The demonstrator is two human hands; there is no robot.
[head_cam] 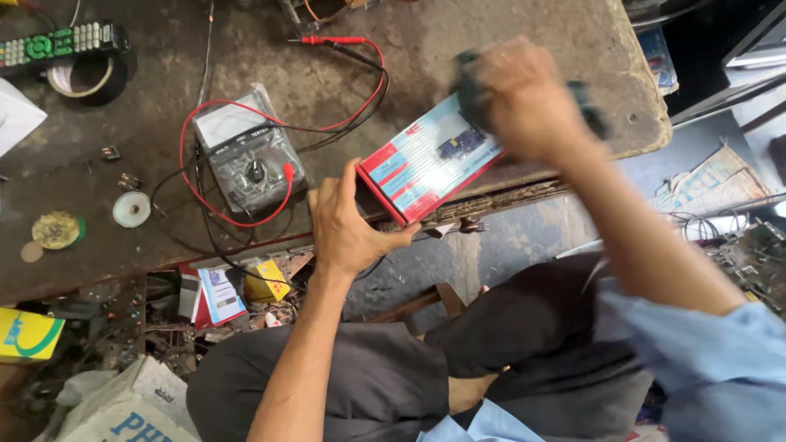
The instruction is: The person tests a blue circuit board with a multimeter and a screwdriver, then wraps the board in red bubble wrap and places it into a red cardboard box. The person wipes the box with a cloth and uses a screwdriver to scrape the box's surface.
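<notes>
My left hand [348, 225] grips the near corner of a flat red, white and blue cardboard box [426, 160] that lies at the front edge of the worn brown workbench [458, 41]. My right hand [524, 98], blurred, is closed around a dark object [471, 94] held over the far end of the box. What the dark object is cannot be made out. An analogue multimeter [250, 151] wrapped in clear plastic sits just left of my left hand, with red and black leads looped around it.
A red test probe [332, 39] lies at the back of the bench. A remote control [61, 45], a tape roll [82, 80] and a white disc [131, 209] are at the left. Boxes, papers and scrap fill the shelf below. A circuit board [749, 258] lies at right.
</notes>
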